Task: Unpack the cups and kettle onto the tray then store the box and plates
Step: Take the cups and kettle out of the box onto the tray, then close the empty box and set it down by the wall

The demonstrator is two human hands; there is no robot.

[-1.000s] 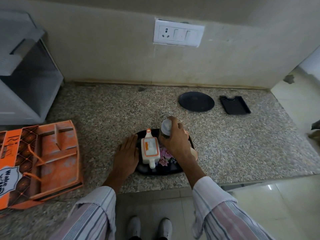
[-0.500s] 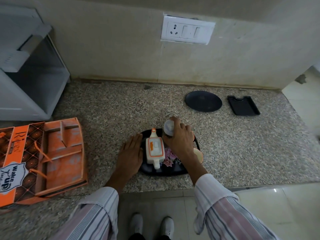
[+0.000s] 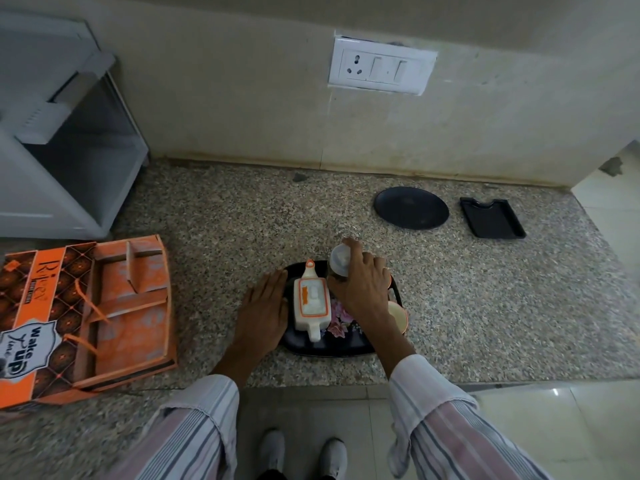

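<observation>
A black floral tray sits near the counter's front edge. A white and orange rectangular kettle stands on its left half. My right hand grips a cup over the tray's far side, its pale bottom turned up towards me. Another cream cup stands at the tray's right edge, partly hidden by my wrist. My left hand lies flat, fingers apart, against the tray's left rim. The opened orange box lies at the left, its cardboard compartments showing nothing inside.
A round dark plate and a black rectangular plate lie at the back right of the granite counter. A white open-fronted rack stands at the back left. The counter's front edge runs just below the tray.
My right hand with the cup has stayed over the tray's far side, shifting only slightly. The left hand has kept its place by the tray. The camera view has shifted a little.
</observation>
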